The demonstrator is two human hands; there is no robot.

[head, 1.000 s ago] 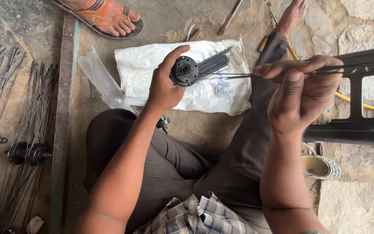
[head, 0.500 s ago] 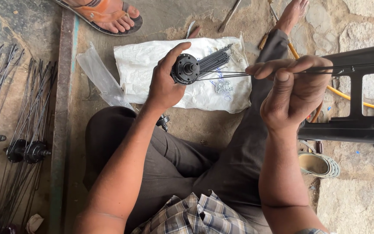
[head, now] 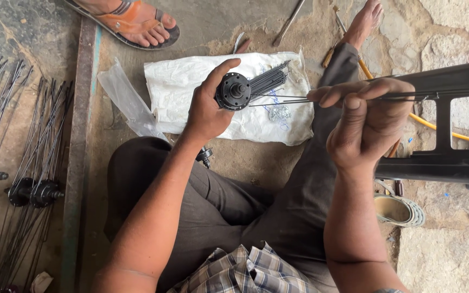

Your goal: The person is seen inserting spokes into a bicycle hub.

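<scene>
My left hand (head: 204,116) holds a matt black metal hub (head: 233,91); my right hand (head: 370,122) pinches thin, dark, smooth metal spokes (head: 283,99). The white sack (head: 185,87) below looks like woven plastic.

Two hands: left hand (head: 204,111), right hand (head: 370,122). One black hub (head: 233,91) held centre frame. Two spoked hubs (head: 33,192) far left. One white sack (head: 191,87). One clear plastic bag (head: 126,100). One sandalled foot (head: 131,21) upper left. Loose spokes too many to count.

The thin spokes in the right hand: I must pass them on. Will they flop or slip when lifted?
The spokes look like long thin wire, so they probably flex and sag. Pinched only at one end by the right hand, loose ones may slide apart.
</scene>
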